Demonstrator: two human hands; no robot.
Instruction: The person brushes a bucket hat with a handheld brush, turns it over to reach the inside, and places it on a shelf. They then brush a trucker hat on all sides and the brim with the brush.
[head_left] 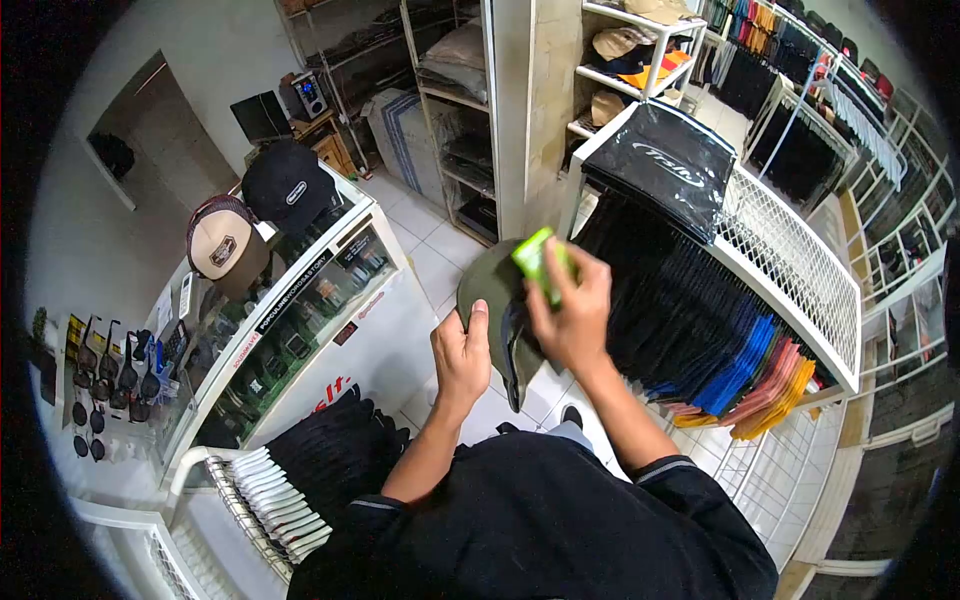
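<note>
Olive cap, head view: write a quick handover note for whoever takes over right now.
Left hand: fingers shut on the olive cap at its rim, thumb on top.
Right hand: fingers shut on a bright green item, pressed against the cap's crown.
Around: rack of dark clothes at right, glass counter at left.
Done: cap is up and held, green item on it.
Left: how much of the cap has been worked cannot be told; cap not put down.
</note>
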